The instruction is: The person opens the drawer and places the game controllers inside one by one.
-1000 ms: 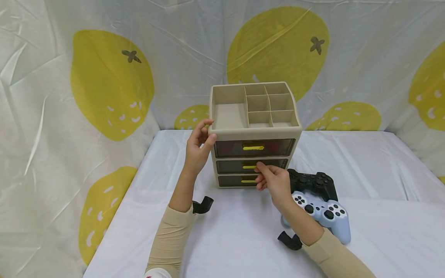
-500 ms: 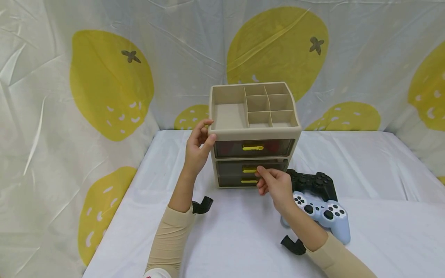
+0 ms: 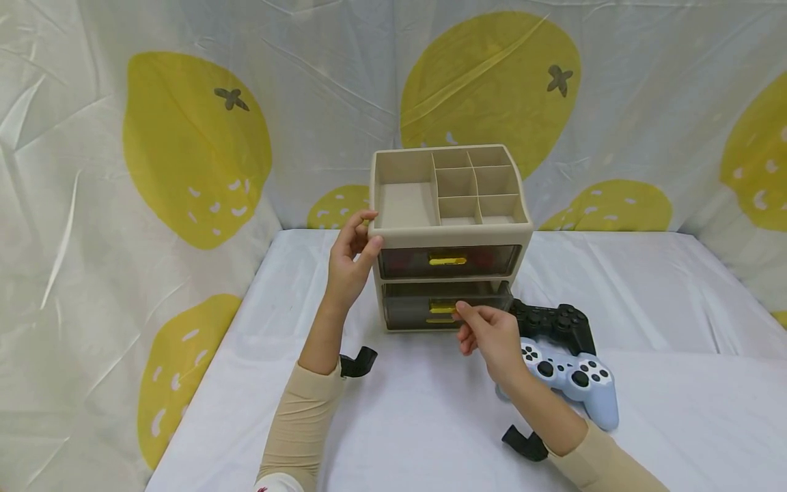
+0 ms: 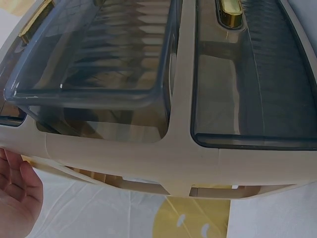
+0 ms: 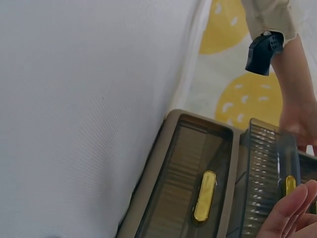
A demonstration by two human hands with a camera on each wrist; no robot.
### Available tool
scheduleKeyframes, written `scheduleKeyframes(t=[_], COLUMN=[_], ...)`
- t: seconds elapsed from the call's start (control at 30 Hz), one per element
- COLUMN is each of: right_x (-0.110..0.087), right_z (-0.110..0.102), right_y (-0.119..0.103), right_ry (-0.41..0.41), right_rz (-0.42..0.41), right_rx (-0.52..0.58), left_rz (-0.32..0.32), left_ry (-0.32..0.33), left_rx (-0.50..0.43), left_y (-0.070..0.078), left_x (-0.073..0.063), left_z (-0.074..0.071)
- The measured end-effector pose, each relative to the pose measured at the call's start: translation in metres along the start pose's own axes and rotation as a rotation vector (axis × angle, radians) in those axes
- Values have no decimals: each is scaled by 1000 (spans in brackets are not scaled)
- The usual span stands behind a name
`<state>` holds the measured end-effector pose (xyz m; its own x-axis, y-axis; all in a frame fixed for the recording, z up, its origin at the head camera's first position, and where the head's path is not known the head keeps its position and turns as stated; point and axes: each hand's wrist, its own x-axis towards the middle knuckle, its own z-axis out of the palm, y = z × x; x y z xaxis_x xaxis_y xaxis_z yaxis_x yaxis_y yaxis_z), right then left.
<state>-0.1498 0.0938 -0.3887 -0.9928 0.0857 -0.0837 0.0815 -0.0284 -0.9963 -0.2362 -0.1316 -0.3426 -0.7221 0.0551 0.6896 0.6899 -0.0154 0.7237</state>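
A beige desktop organizer (image 3: 451, 236) with dark see-through drawers stands on the white cloth. My left hand (image 3: 348, 270) grips its upper left corner, thumb on the front and fingers along the side. The middle drawer (image 3: 406, 305) is pulled partway out. My right hand (image 3: 496, 342) pinches the right end of that drawer's yellow handle (image 3: 439, 308) between thumb and fingers. The top drawer (image 3: 402, 262) is closed, with reddish shapes dimly visible behind its front. In the right wrist view the bottom drawer (image 5: 185, 148) also sits closed, and my right fingertips (image 5: 294, 198) meet the middle handle.
Right of the organizer lies a black game controller (image 3: 568, 324), with a light blue game controller (image 3: 581, 379) in front of it, partly behind my right forearm. Open compartments (image 3: 406, 205) fill the organizer's top. A lemon-print sheet (image 3: 332, 89) hangs behind.
The middle drawer has slid out toward me from closed, with my right hand drawing its handle forward. My left hand has stayed at the organizer's corner.
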Motion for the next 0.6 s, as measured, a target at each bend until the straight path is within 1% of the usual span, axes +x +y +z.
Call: scheduleKeyframes(t=[0.33,0.6], right_x=[-11,-19], right_z=[-3,-6], right_y=[2,4], right_ry=[-16,-30], right_rz=[14,-20], right_rx=[-13,-10], left_rz=[-6,-7], left_ry=[6,5], left_rx=[2,7], left_y=[-1,-1], left_x=[0,0], left_z=[0,0])
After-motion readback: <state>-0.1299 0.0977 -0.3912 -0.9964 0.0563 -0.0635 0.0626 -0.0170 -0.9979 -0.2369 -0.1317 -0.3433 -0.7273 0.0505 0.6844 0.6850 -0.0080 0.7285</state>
